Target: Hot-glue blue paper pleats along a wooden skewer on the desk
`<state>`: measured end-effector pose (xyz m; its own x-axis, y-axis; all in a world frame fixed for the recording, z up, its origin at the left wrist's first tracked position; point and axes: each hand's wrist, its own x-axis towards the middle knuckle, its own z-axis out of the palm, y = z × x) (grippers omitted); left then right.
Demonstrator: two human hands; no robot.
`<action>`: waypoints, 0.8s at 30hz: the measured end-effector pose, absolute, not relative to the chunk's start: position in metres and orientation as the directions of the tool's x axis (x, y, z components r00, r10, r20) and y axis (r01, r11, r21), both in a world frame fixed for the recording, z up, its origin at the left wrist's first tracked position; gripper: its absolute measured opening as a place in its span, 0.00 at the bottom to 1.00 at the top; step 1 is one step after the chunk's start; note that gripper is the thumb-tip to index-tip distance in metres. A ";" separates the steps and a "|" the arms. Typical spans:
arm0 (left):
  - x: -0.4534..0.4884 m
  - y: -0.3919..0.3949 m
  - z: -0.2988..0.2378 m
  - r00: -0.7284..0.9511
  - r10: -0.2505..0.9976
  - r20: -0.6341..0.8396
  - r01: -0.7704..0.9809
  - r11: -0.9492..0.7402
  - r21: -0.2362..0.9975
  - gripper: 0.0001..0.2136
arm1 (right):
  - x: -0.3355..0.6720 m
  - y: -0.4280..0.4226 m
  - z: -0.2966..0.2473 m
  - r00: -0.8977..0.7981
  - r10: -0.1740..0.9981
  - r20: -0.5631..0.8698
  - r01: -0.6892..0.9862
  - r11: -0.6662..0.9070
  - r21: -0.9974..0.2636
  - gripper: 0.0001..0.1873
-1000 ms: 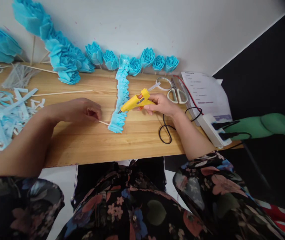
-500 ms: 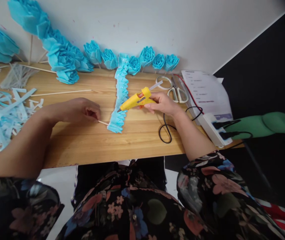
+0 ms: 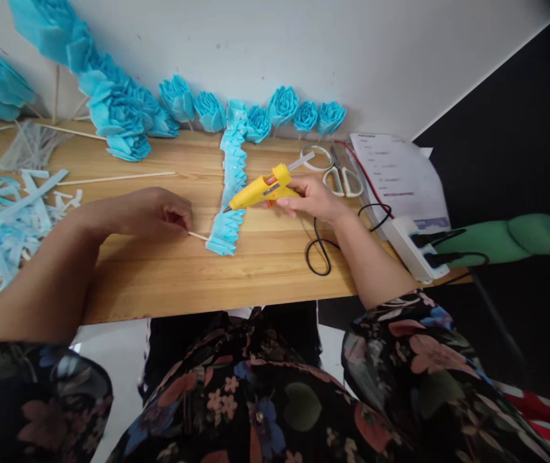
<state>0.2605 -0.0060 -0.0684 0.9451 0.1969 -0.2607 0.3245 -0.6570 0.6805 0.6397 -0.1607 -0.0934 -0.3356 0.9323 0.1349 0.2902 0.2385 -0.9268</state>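
Observation:
My left hand (image 3: 162, 215) is closed around a thin wooden stick (image 3: 198, 236), whose far end meets the lower end of a pleated blue paper strip (image 3: 234, 170). That strip runs up the table to the row of blue paper flowers (image 3: 282, 106) by the wall. In my right hand (image 3: 313, 198) is a yellow hot glue gun (image 3: 261, 189), a clear glue stick (image 3: 301, 161) poking out of its back. The nozzle points down and left, at the strip's left edge, a little above the stick's end; whether it touches the paper I cannot tell.
Scissors (image 3: 342, 180) and a tape roll (image 3: 317, 157) lie right of the glue gun. A white power strip (image 3: 417, 247) with black cords and printed sheets (image 3: 395, 173) is at the right edge. Paper scraps (image 3: 2, 225) pile up at left, near a loose stick (image 3: 121, 178).
The glue gun's nozzle has shifted slightly left, toward the strip's left edge. My left hand still holds the stick in about the same place.

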 end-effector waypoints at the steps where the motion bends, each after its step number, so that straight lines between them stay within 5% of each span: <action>1: 0.260 -0.006 -0.068 0.947 0.198 -0.252 0.318 -0.659 0.681 0.14 | 0.641 -0.161 -0.093 -0.344 0.929 0.137 0.293 0.245 -0.924 0.25; 9: 0.262 -0.009 -0.065 0.938 0.210 -0.275 0.343 -0.656 0.672 0.13 | 0.634 -0.164 -0.087 -0.370 0.929 0.000 0.391 0.156 -0.907 0.26; 24: 0.264 -0.012 -0.062 0.923 0.237 -0.304 0.382 -0.658 0.649 0.17 | 0.630 -0.161 -0.091 -0.376 0.927 0.009 0.364 0.157 -0.918 0.25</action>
